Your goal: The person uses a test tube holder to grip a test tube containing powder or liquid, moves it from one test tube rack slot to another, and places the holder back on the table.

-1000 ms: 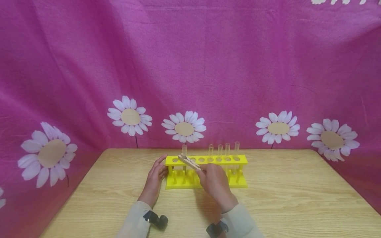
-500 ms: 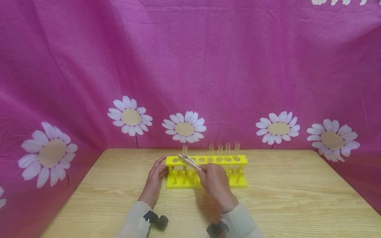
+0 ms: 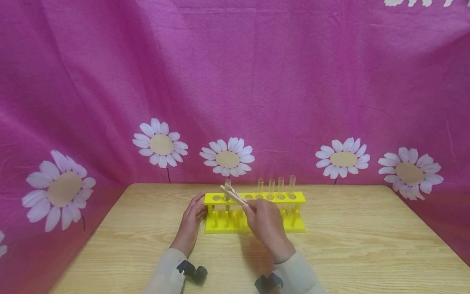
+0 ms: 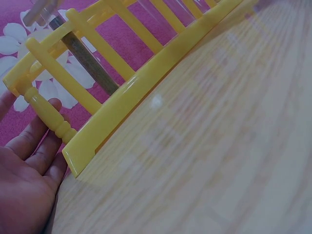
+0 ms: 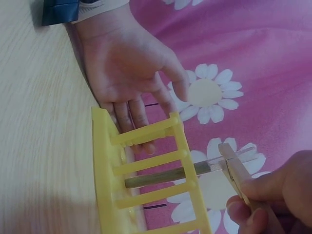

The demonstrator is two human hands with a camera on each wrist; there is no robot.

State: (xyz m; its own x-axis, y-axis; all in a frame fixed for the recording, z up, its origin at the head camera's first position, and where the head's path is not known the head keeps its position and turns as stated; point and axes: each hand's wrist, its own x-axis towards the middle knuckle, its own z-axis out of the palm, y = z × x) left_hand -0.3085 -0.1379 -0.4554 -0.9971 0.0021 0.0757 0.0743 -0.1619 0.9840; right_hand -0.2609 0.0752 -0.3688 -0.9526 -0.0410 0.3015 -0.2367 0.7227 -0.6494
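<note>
A yellow test tube rack (image 3: 255,197) stands on the table. My right hand (image 3: 267,224) pinches a wooden test tube holder (image 3: 233,195), thumb along its side in the right wrist view. The holder's front end is at the upper, clear part of a test tube (image 5: 163,177) standing in the rack near its left end. Brown-green contents fill the tube's lower part. My left hand (image 3: 189,220) is at the rack's left end; its extended fingers touch the end post (image 4: 48,113), and in the right wrist view its thumb stands apart.
Several clear test tubes (image 3: 271,188) stand in the right half of the rack, whose upright pegs (image 3: 215,219) line the base. Wood-grain table (image 3: 367,237) spreads around it. A pink cloth (image 3: 286,90) with white flowers hangs behind.
The test tube holder has risen slightly along the test tube, and my right hand has shifted up a little with it. The left hand and the rack have stayed in place.
</note>
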